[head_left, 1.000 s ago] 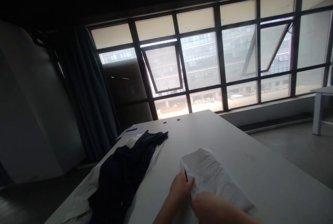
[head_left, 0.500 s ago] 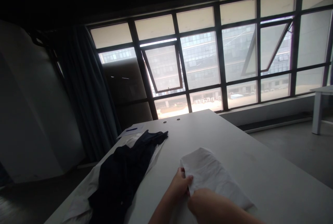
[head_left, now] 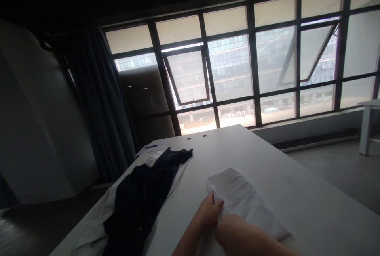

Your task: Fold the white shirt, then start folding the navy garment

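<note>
A white folded cloth [head_left: 247,198], perhaps a garment, lies flat on the white table [head_left: 225,149] with light creases across its top. My left hand [head_left: 209,209] pinches its left edge, thumb on top and fingers beneath. Close beside it, my right hand [head_left: 231,228] is closed at the same edge, nearer to me. Its fingers are mostly hidden behind the back of the hand and the wrist, so their hold on the cloth cannot be seen clearly.
Along the table's left side lies a heap of dark navy clothing [head_left: 145,192] over white fabric [head_left: 95,226]. Beyond it are paper sheets [head_left: 158,145] with a pen [head_left: 151,146]. Two round cable holes mark the far end. Another white table [head_left: 366,125] stands at the right.
My left hand has shifted slightly along the cloth's edge, closing its fingers nearer the thumb. The right hand and the cloth stay nearly in place; the view has moved a little.
</note>
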Action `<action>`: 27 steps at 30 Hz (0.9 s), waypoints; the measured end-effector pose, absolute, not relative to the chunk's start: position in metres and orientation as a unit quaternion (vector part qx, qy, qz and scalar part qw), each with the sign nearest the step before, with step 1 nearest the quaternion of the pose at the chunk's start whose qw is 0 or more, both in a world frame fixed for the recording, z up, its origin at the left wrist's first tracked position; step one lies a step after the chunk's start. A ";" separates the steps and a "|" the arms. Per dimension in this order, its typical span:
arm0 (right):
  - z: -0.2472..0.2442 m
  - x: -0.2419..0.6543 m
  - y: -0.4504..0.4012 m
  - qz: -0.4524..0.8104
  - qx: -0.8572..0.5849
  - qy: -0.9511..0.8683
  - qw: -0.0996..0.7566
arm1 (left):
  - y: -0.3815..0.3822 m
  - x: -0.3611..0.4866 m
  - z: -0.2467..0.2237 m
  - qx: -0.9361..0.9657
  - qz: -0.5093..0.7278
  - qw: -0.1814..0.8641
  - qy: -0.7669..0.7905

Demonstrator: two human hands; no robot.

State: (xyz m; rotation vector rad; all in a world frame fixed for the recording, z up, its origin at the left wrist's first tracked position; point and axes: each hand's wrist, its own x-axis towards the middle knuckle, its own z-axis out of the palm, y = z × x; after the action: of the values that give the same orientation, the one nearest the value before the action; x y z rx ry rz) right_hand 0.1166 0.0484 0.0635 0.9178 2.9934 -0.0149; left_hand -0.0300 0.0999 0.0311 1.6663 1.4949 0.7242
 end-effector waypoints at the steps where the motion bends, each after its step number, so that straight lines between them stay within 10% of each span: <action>1: 0.063 0.117 0.048 -0.009 0.297 0.955 -0.002 | 0.099 -0.029 0.031 0.660 0.277 0.363 0.596; 27: 0.001 0.107 0.060 -0.005 0.249 0.966 -0.071 | 0.101 -0.034 0.026 0.711 0.166 0.129 0.671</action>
State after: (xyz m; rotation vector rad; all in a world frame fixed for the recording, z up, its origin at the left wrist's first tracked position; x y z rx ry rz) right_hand 0.1074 0.0600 0.0009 0.8198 3.1803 -0.0158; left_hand -0.0339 0.1007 0.0259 2.0674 1.9520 0.4816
